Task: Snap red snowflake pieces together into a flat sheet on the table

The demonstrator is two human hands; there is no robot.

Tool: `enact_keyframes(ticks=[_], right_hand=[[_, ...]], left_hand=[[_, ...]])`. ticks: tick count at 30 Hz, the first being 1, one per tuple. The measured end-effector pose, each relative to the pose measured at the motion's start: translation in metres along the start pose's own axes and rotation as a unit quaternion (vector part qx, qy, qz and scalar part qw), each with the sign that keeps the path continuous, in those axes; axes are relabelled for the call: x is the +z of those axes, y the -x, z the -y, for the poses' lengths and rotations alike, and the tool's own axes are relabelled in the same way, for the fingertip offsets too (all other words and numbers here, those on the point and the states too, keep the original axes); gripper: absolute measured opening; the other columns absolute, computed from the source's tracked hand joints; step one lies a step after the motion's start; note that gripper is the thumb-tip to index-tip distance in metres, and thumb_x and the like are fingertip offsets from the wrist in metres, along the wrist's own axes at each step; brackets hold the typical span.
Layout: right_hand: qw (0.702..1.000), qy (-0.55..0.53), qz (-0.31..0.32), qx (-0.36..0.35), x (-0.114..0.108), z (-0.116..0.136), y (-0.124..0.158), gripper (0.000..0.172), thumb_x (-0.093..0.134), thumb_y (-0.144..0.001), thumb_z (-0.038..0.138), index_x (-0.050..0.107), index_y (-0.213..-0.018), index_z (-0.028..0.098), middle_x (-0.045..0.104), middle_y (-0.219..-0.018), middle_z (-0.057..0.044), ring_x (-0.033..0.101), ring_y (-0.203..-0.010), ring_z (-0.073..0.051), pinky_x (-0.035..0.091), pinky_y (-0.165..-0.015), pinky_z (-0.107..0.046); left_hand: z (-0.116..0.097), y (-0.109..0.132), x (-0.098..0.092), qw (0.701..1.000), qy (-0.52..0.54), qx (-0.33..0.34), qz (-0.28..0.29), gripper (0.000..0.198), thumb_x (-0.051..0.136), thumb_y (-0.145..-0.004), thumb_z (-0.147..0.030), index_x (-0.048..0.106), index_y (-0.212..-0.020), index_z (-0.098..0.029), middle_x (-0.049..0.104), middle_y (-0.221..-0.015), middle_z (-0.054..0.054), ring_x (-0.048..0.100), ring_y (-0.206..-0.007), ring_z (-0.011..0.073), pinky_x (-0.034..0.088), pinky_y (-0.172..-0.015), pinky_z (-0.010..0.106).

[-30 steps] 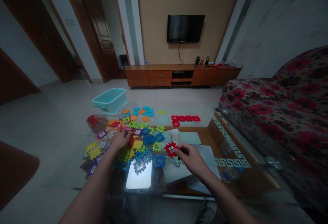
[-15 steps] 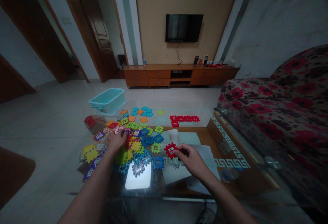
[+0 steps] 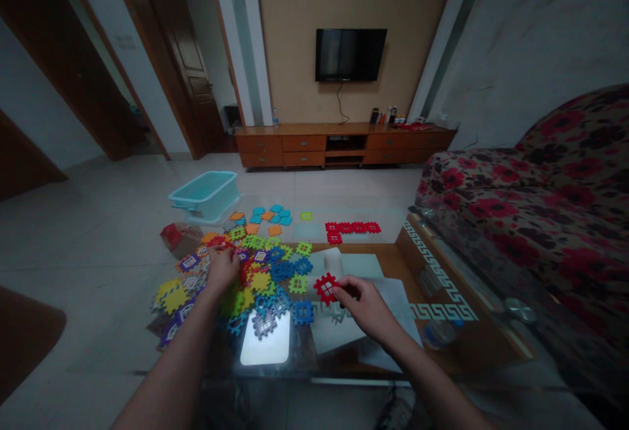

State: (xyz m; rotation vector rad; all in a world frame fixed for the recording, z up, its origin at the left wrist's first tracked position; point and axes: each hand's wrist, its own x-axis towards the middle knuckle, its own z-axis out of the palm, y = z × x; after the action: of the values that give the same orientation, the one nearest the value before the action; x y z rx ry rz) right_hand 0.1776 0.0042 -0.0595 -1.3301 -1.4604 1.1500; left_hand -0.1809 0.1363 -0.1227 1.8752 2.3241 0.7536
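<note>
My right hand pinches a red interlocking plastic tile with a window-like grid, held above the sheets of paper. Over the far left part of a heap of mixed tiles is my left hand, its fingertips at a red tile; the fingers are largely hidden, so I cannot tell whether they grip it. Close around that hand lie purple tiles, a yellow tile and blue tiles. Farther off, several red tiles are joined in a row, with one more below its left end.
The tiles lie on a glass-topped table with papers visible on or beneath the glass. A turquoise bin stands at the far left. One lime tile and a group of light-blue tiles are farther back. A flowered sofa flanks the right.
My left hand has shifted slightly within the heap, from a pink-and-white tile to a red one beside it. My right hand still holds its red tile in about the same place.
</note>
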Motion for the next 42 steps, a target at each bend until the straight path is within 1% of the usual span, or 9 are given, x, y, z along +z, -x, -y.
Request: enact_keyframes(ticks=[4, 13, 18, 22, 26, 29, 32, 36, 42], right_hand=[[1.000, -0.001, 0.001, 0.000, 0.000, 0.002, 0.001, 0.026, 0.062, -0.083, 0.043, 0.068, -0.080, 0.017, 0.068, -0.076, -0.003, 0.061, -0.073, -0.019, 0.043, -0.068, -0.030], [1.000, -0.008, -0.001, -0.007, 0.000, 0.006, 0.001, 0.026, 0.062, -0.082, 0.042, 0.067, -0.079, 0.017, 0.067, -0.074, -0.002, 0.059, -0.071, -0.017, 0.044, -0.067, -0.029], [0.999, -0.036, -0.012, 0.009, 0.000, 0.007, 0.001, 0.027, 0.064, -0.078, 0.044, 0.065, -0.075, 0.017, 0.064, -0.068, -0.001, 0.057, -0.065, -0.016, 0.044, -0.062, -0.028], [0.992, -0.109, -0.013, 0.063, -0.001, 0.007, 0.001, 0.031, 0.069, -0.072, 0.048, 0.064, -0.075, 0.018, 0.067, -0.067, -0.002, 0.061, -0.063, -0.016, 0.045, -0.057, -0.027], [0.979, -0.179, -0.018, 0.099, -0.004, 0.010, 0.003, 0.037, 0.079, -0.065, 0.049, 0.063, -0.077, 0.018, 0.072, -0.072, -0.005, 0.066, -0.068, -0.018, 0.047, -0.060, -0.027], [0.970, -0.215, -0.034, 0.113, -0.005, 0.014, 0.005, 0.040, 0.082, -0.062, 0.049, 0.063, -0.079, 0.018, 0.072, -0.072, -0.005, 0.066, -0.067, -0.017, 0.047, -0.060, -0.027], [0.958, -0.253, -0.044, 0.127, -0.006, 0.017, 0.005, 0.038, 0.084, -0.062, 0.045, 0.064, -0.080, 0.017, 0.070, -0.071, -0.003, 0.065, -0.066, -0.015, 0.047, -0.060, -0.025], [0.943, -0.298, -0.060, 0.134, -0.006, 0.021, 0.006, 0.037, 0.085, -0.062, 0.040, 0.066, -0.085, 0.018, 0.070, -0.076, -0.001, 0.064, -0.068, -0.013, 0.047, -0.058, -0.023], [0.921, -0.351, -0.086, 0.141, -0.006, 0.021, 0.005, 0.037, 0.086, -0.061, 0.040, 0.070, -0.086, 0.019, 0.071, -0.081, -0.002, 0.064, -0.071, -0.015, 0.051, -0.062, -0.025]], left_hand=[[-0.002, -0.002, -0.005, 0.999, 0.032, 0.033, -0.021, 0.032, 0.046, -0.076, -0.024, 0.071, -0.090, -0.010, 0.057, -0.092, 0.015, 0.048, -0.119, 0.0341, 0.041, -0.107, 0.047], [-0.016, 0.000, -0.028, 0.986, 0.128, 0.043, -0.098, 0.032, 0.051, -0.077, -0.031, 0.071, -0.094, -0.013, 0.053, -0.106, 0.014, 0.055, -0.109, 0.0313, 0.046, -0.103, 0.050], [-0.043, 0.013, -0.036, 0.977, 0.196, 0.044, -0.074, 0.028, 0.058, -0.078, -0.041, 0.068, -0.088, -0.016, 0.057, -0.101, 0.009, 0.064, -0.080, 0.0199, 0.058, -0.079, 0.038], [-0.074, 0.036, -0.040, 0.959, 0.281, 0.030, -0.024, 0.034, 0.067, -0.075, -0.042, 0.060, -0.097, -0.017, 0.062, -0.093, 0.005, 0.065, -0.079, 0.0188, 0.057, -0.073, 0.033], [-0.105, 0.063, -0.047, 0.899, 0.434, -0.015, 0.063, 0.056, 0.074, -0.071, -0.036, 0.051, -0.120, -0.019, 0.065, -0.092, 0.002, 0.067, -0.081, 0.0192, 0.056, -0.075, 0.033], [-0.123, 0.081, -0.052, 0.847, 0.506, -0.039, 0.159, 0.039, 0.074, -0.073, -0.033, 0.062, -0.107, -0.017, 0.069, -0.093, 0.005, 0.068, -0.085, 0.0204, 0.056, -0.081, 0.035], [-0.140, 0.098, -0.059, 0.760, 0.606, -0.095, 0.214, 0.022, 0.075, -0.077, -0.028, 0.065, -0.093, -0.016, 0.071, -0.091, 0.006, 0.070, -0.083, 0.0190, 0.057, -0.085, 0.034], [-0.161, 0.117, -0.070, 0.658, 0.677, -0.177, 0.278, 0.011, 0.072, -0.082, -0.017, 0.063, -0.088, -0.015, 0.072, -0.089, 0.009, 0.073, -0.086, 0.0209, 0.059, -0.085, 0.033], [-0.175, 0.125, -0.073, 0.560, 0.711, -0.261, 0.337, 0.013, 0.054, -0.092, -0.016, 0.063, -0.100, -0.011, 0.074, -0.098, 0.016, 0.073, -0.094, 0.0234, 0.058, -0.090, 0.035]])
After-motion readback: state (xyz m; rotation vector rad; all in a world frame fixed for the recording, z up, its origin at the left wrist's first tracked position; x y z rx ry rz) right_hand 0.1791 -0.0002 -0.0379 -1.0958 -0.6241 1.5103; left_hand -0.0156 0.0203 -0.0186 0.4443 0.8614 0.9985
